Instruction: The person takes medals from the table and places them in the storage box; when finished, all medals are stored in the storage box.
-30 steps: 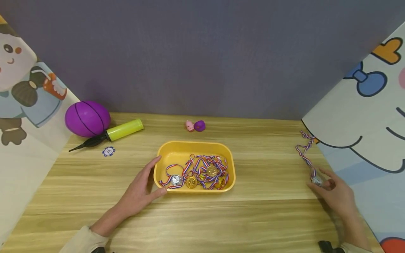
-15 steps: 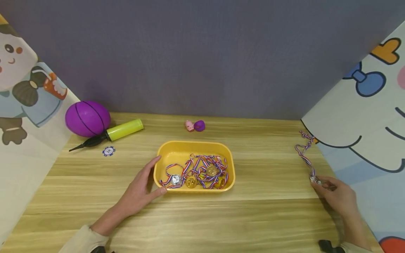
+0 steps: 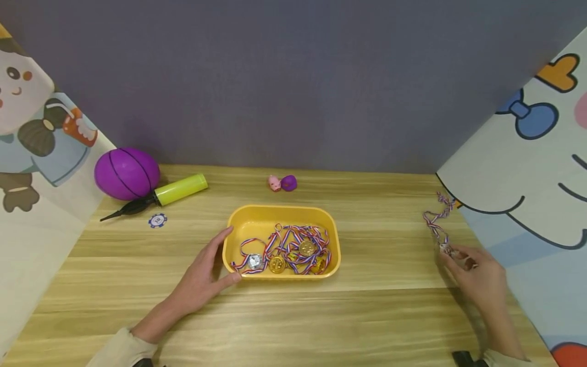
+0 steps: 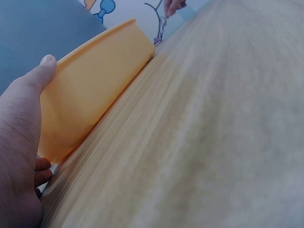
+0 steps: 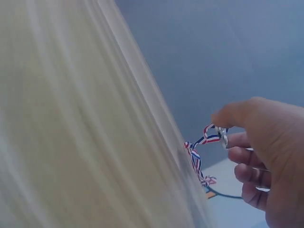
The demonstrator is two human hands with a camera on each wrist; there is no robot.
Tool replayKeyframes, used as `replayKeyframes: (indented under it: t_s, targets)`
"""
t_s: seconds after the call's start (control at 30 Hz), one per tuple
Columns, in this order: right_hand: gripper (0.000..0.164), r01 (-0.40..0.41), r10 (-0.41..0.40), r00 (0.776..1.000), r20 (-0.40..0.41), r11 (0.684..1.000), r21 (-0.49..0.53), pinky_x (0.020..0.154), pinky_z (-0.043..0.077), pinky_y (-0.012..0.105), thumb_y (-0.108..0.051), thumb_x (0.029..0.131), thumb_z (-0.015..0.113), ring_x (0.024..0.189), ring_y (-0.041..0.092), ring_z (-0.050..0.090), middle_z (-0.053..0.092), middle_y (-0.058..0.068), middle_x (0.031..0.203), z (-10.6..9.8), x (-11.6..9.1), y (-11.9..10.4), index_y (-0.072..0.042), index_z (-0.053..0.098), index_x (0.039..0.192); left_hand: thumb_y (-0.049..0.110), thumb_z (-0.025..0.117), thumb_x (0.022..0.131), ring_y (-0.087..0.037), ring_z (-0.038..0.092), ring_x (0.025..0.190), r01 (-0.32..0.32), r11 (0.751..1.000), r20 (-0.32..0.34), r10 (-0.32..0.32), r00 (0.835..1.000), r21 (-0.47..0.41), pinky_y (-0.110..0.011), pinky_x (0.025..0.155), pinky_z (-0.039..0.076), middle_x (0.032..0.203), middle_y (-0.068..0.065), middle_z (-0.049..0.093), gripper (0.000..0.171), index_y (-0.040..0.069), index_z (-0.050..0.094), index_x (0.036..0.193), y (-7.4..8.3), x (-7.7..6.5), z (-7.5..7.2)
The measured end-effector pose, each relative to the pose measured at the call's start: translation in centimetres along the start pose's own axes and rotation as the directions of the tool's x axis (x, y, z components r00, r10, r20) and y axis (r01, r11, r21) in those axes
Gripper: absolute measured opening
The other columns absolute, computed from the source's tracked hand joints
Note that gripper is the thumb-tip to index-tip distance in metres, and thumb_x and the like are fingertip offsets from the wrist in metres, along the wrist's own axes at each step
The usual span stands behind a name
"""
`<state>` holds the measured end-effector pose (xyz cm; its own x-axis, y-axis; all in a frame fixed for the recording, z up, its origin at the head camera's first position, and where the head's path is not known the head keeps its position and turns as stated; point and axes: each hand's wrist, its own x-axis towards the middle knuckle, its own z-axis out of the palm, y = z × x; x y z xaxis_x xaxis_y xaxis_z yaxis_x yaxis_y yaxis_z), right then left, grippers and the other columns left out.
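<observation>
My right hand (image 3: pixel 481 278) pinches a silver medal (image 3: pixel 446 249) between thumb and fingers at the table's right side. Its red, white and blue ribbon (image 3: pixel 433 220) trails back toward the right wall, twisted and knotted near the far end. The right wrist view shows the medal (image 5: pixel 221 137) edge-on at the fingertips. My left hand (image 3: pixel 197 285) spans the left end of a yellow tray (image 3: pixel 337 239), fingers extended, thumb at the front corner. Inside lie a silver medal (image 3: pixel 255 261), a gold medal (image 3: pixel 277 264) and more gold medals among tangled striped ribbons.
A purple ball (image 3: pixel 127 174) sits at the back left, with a yellow-green hand pump (image 3: pixel 181 189) beside it and a poker chip (image 3: pixel 158 220) in front. Two small toys, a pink pig (image 3: pixel 274 183) and a purple figure (image 3: pixel 289 183), stand behind the tray. Walls border the table's back and sides.
My right hand has moved a little left and away from me, holding the silver medal and pulling the near part of its ribbon along. The left hand and tray have stayed put.
</observation>
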<state>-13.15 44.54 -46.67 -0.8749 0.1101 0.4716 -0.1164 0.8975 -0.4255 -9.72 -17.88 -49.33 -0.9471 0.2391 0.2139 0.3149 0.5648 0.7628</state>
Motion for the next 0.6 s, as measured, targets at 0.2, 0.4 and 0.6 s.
replayKeyframes:
  t_s: [0.2,0.4,0.6]
  targets:
    - [0.036,0.074,-0.070,0.994,-0.082,0.996,0.042,0.064,0.037,0.003,-0.004,0.077,0.095,0.073,-0.016,0.043,0.071,0.015,0.089,0.2,0.2,-1.1,0.001,0.084,0.111,0.038,0.089,0.094,-0.052,0.039,0.157,0.001,1.000,0.001,-0.001,1.000,-0.006,-0.077,0.125,0.032,0.177,-0.023,0.034,0.109,0.030,0.021,0.178,0.0,0.0,0.0]
    - [0.036,0.158,-0.148,0.981,-0.123,0.984,0.078,0.064,0.041,0.001,-0.006,0.076,0.093,0.079,-0.023,0.044,0.072,0.017,0.091,-0.1,0.4,-2.7,0.003,0.083,0.110,0.038,0.089,0.094,-0.052,0.039,0.158,-0.002,1.000,-0.001,0.002,1.000,-0.006,-0.076,0.125,0.032,0.177,-0.023,0.034,0.109,0.029,0.020,0.178,-0.1,0.1,0.0]
    - [0.037,0.260,-0.249,0.957,-0.151,0.964,0.059,0.058,0.043,0.005,-0.015,0.075,0.093,0.076,-0.020,0.046,0.073,0.016,0.085,-0.2,0.8,-4.2,0.001,0.085,0.107,0.037,0.089,0.093,-0.051,0.040,0.157,-0.010,1.000,0.000,0.010,1.000,-0.008,-0.075,0.125,0.033,0.177,-0.023,0.034,0.110,0.029,0.020,0.178,-0.1,0.0,0.0]
